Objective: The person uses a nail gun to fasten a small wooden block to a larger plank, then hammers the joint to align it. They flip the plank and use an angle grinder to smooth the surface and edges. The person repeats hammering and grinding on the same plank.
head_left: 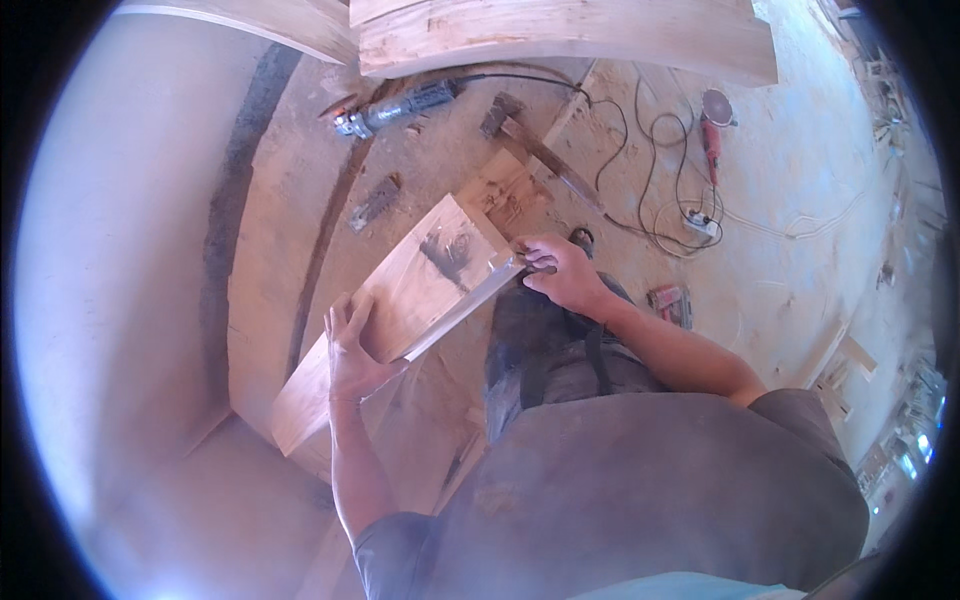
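Note:
A pale wooden beam (390, 300) slants across the space in front of me, with a dark knot-like patch near its far end. My left hand (352, 355) lies on the beam's top with fingers spread, its thumb near the right edge. Along that edge runs a thin, straight, pale strip (465, 307); whether it is wood or metal I cannot tell. At the strip's far end, my right hand (562, 275) is closed with curled fingers around it. A shorter wooden block (508, 190) sits under or beyond the beam's far end.
Beyond the beam lie a hammer (545, 155), a corded angle grinder (395, 108) and a small dark-and-grey block-like tool (375, 203). A red grinder (712, 140) with looping cables is at right. Large timbers (565, 40) stand at the back. A red tool (670, 305) lies beside my legs.

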The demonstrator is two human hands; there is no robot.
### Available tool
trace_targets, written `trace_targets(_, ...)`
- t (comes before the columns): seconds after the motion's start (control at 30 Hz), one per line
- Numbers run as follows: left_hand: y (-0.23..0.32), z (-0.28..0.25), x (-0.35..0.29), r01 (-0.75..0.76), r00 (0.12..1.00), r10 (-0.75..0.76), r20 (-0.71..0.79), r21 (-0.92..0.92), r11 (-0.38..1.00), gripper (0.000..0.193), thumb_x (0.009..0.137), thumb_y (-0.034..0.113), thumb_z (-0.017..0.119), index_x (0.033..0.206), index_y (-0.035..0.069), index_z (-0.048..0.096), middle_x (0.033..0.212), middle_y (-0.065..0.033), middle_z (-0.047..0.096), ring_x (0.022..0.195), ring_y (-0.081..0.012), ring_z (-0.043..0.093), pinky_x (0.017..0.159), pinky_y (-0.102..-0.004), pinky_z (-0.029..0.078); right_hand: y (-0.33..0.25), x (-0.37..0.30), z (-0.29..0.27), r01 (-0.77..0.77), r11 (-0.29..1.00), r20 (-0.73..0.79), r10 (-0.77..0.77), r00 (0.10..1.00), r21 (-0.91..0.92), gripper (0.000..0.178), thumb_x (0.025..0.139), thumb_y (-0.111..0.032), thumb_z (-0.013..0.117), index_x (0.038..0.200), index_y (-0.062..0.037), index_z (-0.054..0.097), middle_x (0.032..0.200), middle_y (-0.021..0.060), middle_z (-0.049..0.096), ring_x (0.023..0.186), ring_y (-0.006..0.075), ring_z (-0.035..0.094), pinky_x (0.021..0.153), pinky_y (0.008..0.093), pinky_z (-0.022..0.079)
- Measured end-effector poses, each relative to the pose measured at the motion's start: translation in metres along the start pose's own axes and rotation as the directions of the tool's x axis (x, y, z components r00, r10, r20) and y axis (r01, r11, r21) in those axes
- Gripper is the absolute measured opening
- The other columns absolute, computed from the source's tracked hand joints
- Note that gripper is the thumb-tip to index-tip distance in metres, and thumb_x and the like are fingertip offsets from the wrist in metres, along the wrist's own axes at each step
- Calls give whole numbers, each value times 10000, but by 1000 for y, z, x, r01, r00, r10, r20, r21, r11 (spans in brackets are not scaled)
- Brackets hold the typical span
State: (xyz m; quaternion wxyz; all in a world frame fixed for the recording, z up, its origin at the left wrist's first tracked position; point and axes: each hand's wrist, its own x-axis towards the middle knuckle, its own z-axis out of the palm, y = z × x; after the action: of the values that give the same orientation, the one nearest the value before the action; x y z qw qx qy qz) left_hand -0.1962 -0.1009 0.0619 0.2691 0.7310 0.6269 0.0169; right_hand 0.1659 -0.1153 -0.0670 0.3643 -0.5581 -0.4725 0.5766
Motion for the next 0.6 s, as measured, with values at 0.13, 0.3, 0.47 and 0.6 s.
trace_targets(0.13, 7, 21, -20, -46, 993, 56, -105, 99, 994, 995, 478, 205, 922, 1420, 96, 622, 1441, -232, 484, 1322, -459, 467, 1133, -557, 405, 45, 2, -6, -175, 984, -154, 180, 972, 40, 603, 830, 62, 683, 1424, -7, 600, 1308, 148, 672, 1215, 245, 656, 1053, 370, 523)
trace_targets(0.3, 2, 57, -38, -104, 965, 163, -204, 271, 957, 891, 555, 216, 871, 1406, 141, 620, 1471, -230, 461, 1260, -469, 491, 1056, -583, 417, 60, 53, -20, 64, 998, -343, -70, 937, -28, 600, 812, 85, 589, 1403, -5, 639, 1353, 164, 699, 1207, 237, 678, 1036, 332, 511)
trace_targets(0.47, -7, 43, -36, -167, 957, 187, -221, 107, 980, 791, 628, 234, 871, 1381, 167, 636, 1451, -261, 449, 1257, -484, 493, 1033, -590, 413, 47, 77, -23, -201, 976, -258, 216, 942, 84, 717, 756, 90, 498, 1454, -14, 624, 1311, 72, 702, 1180, 160, 624, 996, 274, 467)
trace_targets(0.6, -33, 45, -45, -196, 944, 217, -246, 110, 974, 810, 631, 229, 872, 1397, 156, 620, 1440, -277, 469, 1245, -482, 507, 1011, -596, 408, 58, 83, -12, -189, 982, -275, 180, 944, -7, 710, 740, 84, 502, 1434, 2, 634, 1322, 64, 714, 1218, 173, 626, 1008, 278, 466)
